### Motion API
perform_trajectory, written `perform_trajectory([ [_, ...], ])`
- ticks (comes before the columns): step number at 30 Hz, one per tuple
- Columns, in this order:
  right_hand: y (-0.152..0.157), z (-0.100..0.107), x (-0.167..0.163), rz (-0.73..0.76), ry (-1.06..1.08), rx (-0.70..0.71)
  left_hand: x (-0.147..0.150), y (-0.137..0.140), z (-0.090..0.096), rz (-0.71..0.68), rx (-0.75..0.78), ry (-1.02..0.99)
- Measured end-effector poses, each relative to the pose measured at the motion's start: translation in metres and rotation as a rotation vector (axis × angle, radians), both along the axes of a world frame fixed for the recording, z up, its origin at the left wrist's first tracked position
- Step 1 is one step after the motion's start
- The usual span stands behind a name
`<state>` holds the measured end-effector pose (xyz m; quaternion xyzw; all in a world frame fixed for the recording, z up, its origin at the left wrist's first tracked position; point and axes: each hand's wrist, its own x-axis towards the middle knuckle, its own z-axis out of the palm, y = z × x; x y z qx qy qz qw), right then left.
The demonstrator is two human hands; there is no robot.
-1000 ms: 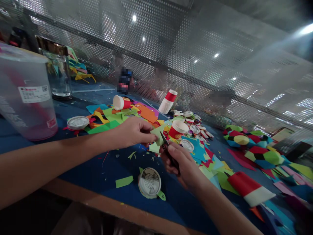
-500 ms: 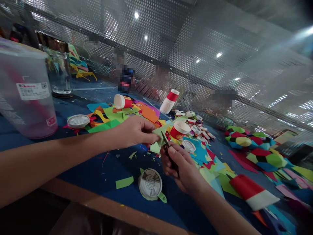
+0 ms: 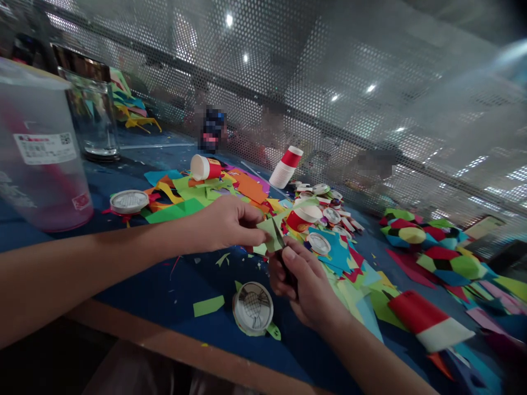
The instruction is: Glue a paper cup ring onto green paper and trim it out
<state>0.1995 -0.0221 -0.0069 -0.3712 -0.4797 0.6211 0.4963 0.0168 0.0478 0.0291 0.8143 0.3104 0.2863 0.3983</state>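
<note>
My left hand (image 3: 224,224) pinches a small piece of green paper (image 3: 269,229) above the blue table (image 3: 164,285). My right hand (image 3: 307,285) grips dark scissors (image 3: 282,252), whose blades are set into the green paper. Below the two hands a cut-down cup base (image 3: 252,307) lies on the table, with a green paper scrap (image 3: 208,305) to its left. Just behind the hands stands a red paper cup (image 3: 302,218).
Coloured paper scraps (image 3: 197,197) cover the table's middle and right. A translucent plastic jug (image 3: 39,159) and a glass jar (image 3: 93,115) stand at left. More red-and-white cups (image 3: 430,326), (image 3: 285,167), (image 3: 205,167) lie about. A perforated metal screen (image 3: 329,82) backs the table.
The scissors' blades have worked further into the green paper. Both hands stay in nearly the same place; the view has shifted slightly.
</note>
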Motion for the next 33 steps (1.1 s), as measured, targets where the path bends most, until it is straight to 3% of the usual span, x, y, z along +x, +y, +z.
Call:
perform_trajectory([
  [33, -0.0008, -0.0029, -0.0014, 0.01, -0.065, 0.008, 0.0022, -0.002, -0.0059, -0.054, -0.142, 0.035],
])
